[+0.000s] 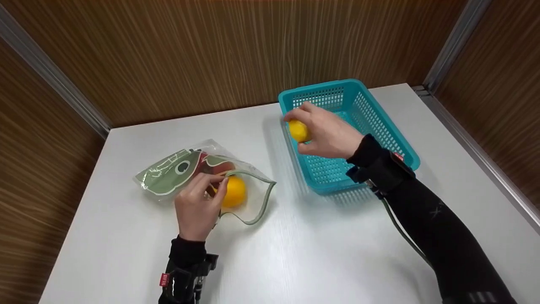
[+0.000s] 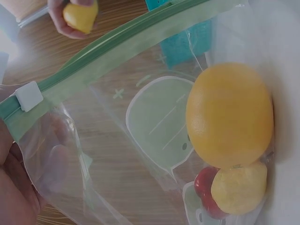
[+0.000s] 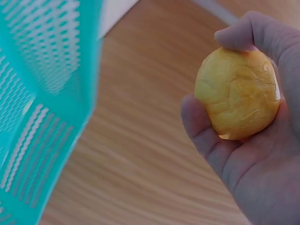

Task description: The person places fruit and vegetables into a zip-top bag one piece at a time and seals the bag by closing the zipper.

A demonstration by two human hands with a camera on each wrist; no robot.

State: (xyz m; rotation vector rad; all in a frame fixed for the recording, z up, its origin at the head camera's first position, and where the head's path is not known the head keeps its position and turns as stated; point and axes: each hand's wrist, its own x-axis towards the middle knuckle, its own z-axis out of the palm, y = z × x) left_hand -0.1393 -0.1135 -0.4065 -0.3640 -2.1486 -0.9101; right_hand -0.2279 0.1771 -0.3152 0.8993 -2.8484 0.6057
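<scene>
And here is the yellow fruit [image 3: 236, 93], up in the air over the left edge of the basket [image 1: 390, 122], and the right hand [image 1: 327, 131] has it, thumb on one side and fingers curled on the other, a snug hold with the wrinkled skin showing between them! Over to the left of the basket, well apart from it, lies the clear bag [image 1: 166, 175], a green face with a round eye printed on it, its mouth gaping on the side toward the basket. The left hand [image 1: 198, 207] is there too, thumb and fingers pinched close on the bag's edge, near the white slider [image 2: 29, 97]. Inside the bag sits a big orange [image 1: 235, 192], a paler fruit [image 2: 239, 187] touching it, and something red [image 2: 208, 190] tucked beside that. Basket and bag share one white table [image 1: 287, 253]. Right behind the basket rises a wood-grain panel [image 1: 198, 59]. And nearer than the basket, black sleeves [image 1: 426, 211] cover both arms, a thin cable [image 1: 405, 234] trailing along the right one.
</scene>
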